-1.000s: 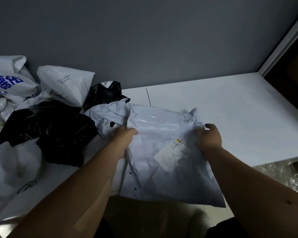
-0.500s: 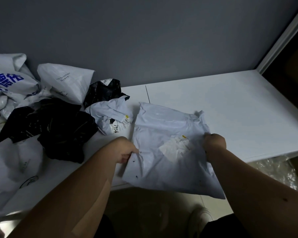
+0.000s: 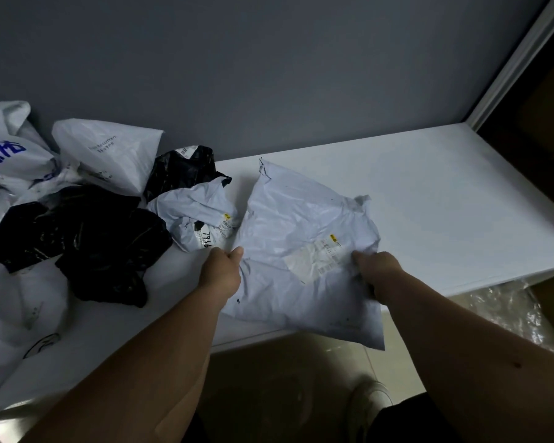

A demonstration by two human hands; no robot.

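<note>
The left hand (image 3: 221, 271) and right hand (image 3: 379, 273) each clutched a side of the grey parcel (image 3: 295, 219), laid flat on the desk (image 3: 445, 193) but seemingly unopened, with more bags (image 3: 87, 238) heaped beside it.

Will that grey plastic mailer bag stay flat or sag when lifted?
Probably sags: the grey plastic mailer bag is creased and crumpled. Likely light: the left hand and right hand grip only its edges.
</note>
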